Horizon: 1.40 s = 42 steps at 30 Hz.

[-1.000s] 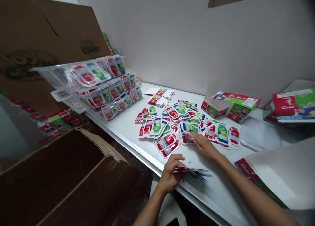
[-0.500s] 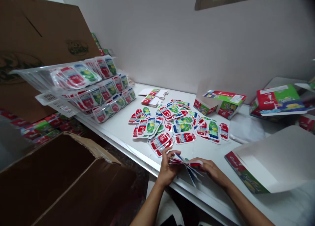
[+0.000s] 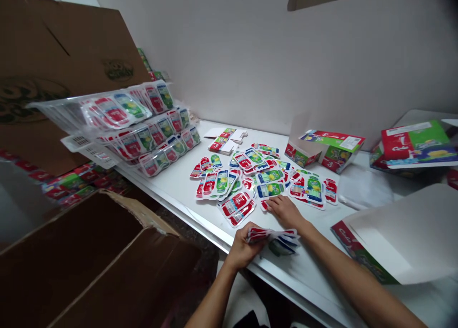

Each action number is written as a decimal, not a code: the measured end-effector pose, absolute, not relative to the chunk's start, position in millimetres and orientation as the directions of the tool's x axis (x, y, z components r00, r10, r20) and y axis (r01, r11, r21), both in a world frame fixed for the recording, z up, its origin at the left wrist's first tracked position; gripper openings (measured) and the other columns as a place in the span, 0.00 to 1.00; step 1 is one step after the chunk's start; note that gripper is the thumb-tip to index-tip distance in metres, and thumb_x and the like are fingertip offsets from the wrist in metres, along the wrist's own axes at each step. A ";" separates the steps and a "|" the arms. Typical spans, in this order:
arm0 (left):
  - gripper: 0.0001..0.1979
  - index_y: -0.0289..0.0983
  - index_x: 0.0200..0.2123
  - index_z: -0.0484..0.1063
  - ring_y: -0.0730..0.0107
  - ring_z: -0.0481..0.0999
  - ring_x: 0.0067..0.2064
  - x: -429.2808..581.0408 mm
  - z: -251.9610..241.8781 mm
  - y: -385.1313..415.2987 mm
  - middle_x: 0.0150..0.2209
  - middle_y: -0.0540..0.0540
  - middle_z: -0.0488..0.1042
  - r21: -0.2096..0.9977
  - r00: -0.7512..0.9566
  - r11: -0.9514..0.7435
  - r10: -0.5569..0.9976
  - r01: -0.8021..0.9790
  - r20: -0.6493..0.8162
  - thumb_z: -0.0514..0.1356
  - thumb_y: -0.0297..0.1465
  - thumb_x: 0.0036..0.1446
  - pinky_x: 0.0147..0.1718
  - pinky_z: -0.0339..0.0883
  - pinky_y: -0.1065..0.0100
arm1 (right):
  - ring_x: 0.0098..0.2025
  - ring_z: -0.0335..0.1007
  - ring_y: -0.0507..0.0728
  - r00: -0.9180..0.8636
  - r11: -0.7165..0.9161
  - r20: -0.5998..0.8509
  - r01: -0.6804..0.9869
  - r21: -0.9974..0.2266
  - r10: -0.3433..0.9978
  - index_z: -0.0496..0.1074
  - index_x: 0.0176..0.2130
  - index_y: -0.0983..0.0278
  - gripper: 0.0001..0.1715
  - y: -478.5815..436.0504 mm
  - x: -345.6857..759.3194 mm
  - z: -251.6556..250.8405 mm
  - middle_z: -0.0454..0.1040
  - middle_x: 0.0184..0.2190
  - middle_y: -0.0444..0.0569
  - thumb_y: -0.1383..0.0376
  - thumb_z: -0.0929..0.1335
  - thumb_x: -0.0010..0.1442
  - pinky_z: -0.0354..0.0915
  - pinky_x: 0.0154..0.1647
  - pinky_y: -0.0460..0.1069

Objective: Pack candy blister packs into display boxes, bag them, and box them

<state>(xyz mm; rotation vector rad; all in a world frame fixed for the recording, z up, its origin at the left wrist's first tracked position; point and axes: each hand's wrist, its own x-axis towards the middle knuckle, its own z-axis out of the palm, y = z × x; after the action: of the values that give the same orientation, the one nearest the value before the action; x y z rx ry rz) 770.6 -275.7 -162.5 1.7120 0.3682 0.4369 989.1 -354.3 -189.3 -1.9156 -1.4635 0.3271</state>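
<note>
My left hand (image 3: pixel 244 246) is closed around one end of a small stack of flat printed sachets (image 3: pixel 286 240), held edge-up above the table's front edge. The free ends fan apart to the right. At the near edge of a loose pile, my right hand (image 3: pixel 285 211) has its fingers bent over a red cola sachet (image 3: pixel 264 205), most of which they cover. The pile of red and green can-print sachets (image 3: pixel 270 176) spreads over the middle of the white table (image 3: pixel 179 194).
Clear trays of sachets (image 3: pixel 136 132) are stacked at left, beside a large open carton (image 3: pixel 107 251). Folded card boxes (image 3: pixel 225 141) lie behind the pile. To the right are an open display box (image 3: pixel 365 251), another (image 3: pixel 336 149) and a clear plastic bag (image 3: pixel 363 187).
My right hand has left the stack and moved forward to the red sachet at the pile's near edge. My left hand keeps hold of the stack. The view has shifted slightly.
</note>
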 end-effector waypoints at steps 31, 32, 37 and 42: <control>0.15 0.36 0.40 0.76 0.61 0.78 0.39 781.7 -154.2 -272.3 0.37 0.43 0.79 0.993 0.924 -0.116 0.382 0.010 0.036 0.67 0.36 0.50 0.41 0.72 0.63 | 0.64 0.49 0.75 0.847 -0.656 0.185 0.508 -0.559 0.498 0.68 0.55 0.72 0.26 -398.9 1038.5 -186.3 0.62 0.59 0.69 0.65 0.57 0.63 0.42 0.61 0.74; 0.14 0.37 0.40 0.76 0.60 0.78 0.40 781.7 -154.9 -271.7 0.36 0.43 0.79 0.990 0.922 -0.143 0.383 0.001 0.055 0.67 0.36 0.51 0.41 0.72 0.62 | 0.63 0.51 0.75 0.843 -0.667 0.188 0.518 -0.535 0.504 0.70 0.52 0.73 0.25 -398.5 1037.8 -184.5 0.64 0.58 0.70 0.67 0.56 0.63 0.42 0.61 0.73; 0.11 0.38 0.35 0.77 0.50 0.55 0.66 784.6 -156.6 -266.3 0.60 0.39 0.64 0.924 0.875 -0.375 0.422 -0.070 0.237 0.68 0.36 0.49 0.63 0.51 0.51 | 0.56 0.63 0.67 0.745 -0.603 0.199 0.641 -0.475 0.636 0.74 0.47 0.66 0.22 -415.9 993.6 -151.1 0.73 0.50 0.60 0.64 0.56 0.66 0.54 0.59 0.64; 0.11 0.39 0.37 0.74 0.52 0.59 0.64 788.6 -160.1 -265.5 0.56 0.39 0.69 0.940 0.889 -0.334 0.407 -0.067 0.208 0.67 0.36 0.51 0.63 0.49 0.49 | 0.41 0.72 0.56 0.275 -0.133 0.062 0.635 -0.761 0.959 0.75 0.46 0.59 0.20 -437.8 947.1 -105.5 0.78 0.39 0.46 0.56 0.58 0.68 0.66 0.44 0.49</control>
<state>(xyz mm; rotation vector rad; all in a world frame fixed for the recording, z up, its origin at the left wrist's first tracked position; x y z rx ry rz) 788.6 -265.5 -160.1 1.8551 0.2534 0.4912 947.1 -437.8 -105.5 -1.8541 -1.4395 0.5956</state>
